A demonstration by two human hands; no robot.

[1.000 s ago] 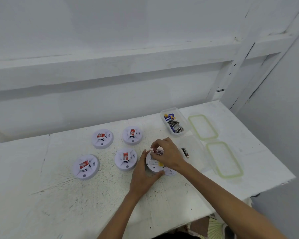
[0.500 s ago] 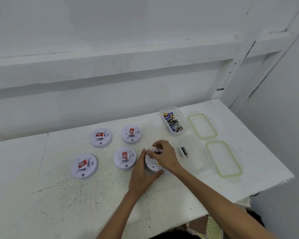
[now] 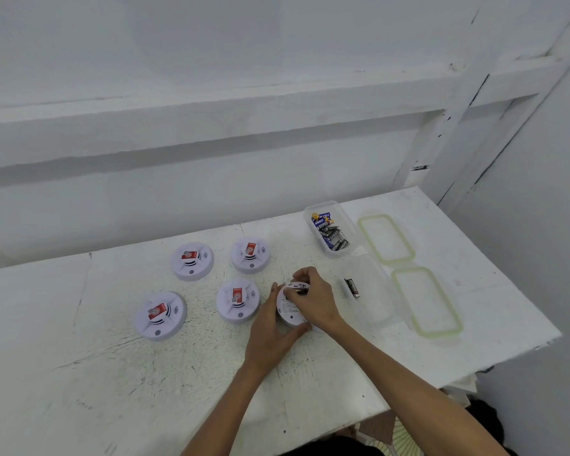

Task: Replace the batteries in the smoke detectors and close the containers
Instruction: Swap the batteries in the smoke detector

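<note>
A white smoke detector lies back-side up on the table. My left hand grips its left and near rim. My right hand lies over its top with fingertips pinching a dark battery at the detector's battery bay. Several other detectors with red labels lie face up to the left, the nearest right beside my left hand. A clear container holds several batteries. A second clear container holds one black battery.
Two clear lids with green seals lie to the right of the containers. The white table ends at a right edge near the lids. A white wall with a ledge stands behind.
My right hand's fingers have shifted slightly over the battery bay. My left hand stays on the detector's rim. The view has drifted a little.
</note>
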